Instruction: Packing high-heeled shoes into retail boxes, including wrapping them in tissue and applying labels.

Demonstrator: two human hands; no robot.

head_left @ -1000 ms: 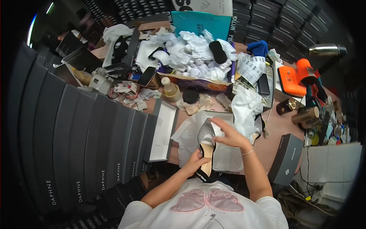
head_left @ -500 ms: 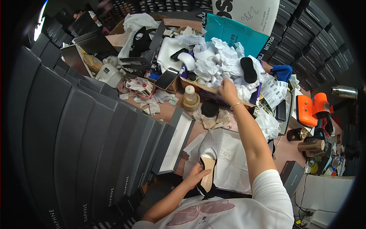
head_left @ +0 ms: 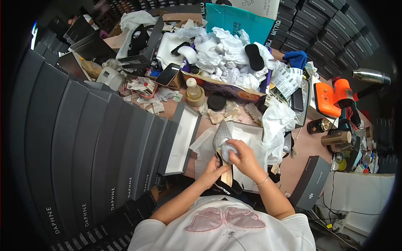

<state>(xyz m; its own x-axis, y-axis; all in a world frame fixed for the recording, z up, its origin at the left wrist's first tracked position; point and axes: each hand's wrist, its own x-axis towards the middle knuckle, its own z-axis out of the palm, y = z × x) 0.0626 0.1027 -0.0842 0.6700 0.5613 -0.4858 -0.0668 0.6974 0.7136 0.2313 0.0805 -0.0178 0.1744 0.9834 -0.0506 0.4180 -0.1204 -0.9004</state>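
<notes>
My left hand [head_left: 210, 173] is closed around the side of a pointed shoe [head_left: 221, 132] with a glittery grey toe, a tan insole and a black strap. Its toe points away from me. At the shoe's opening, my right hand [head_left: 244, 161] pinches a crumpled pale wad of paper [head_left: 228, 152], partly hidden by the fingers. How deep the wad sits in the shoe I cannot tell. Beneath the hands lies an open shoebox [head_left: 251, 133] lined with white tissue paper [head_left: 205, 144].
A wall of stacked grey shoeboxes [head_left: 88, 154] rises on my left, beside an upright box lid [head_left: 181, 140]. Beyond my hands stands a carton of crumpled white paper [head_left: 228, 62]. A bottle [head_left: 193, 90], an orange device [head_left: 328, 100] and a grey shoebox [head_left: 310, 182] surround the work area.
My right hand has come back from the carton of crumpled paper to the shoe, now with a wad in its fingers. My left hand still grips the shoe. The view has shifted.
</notes>
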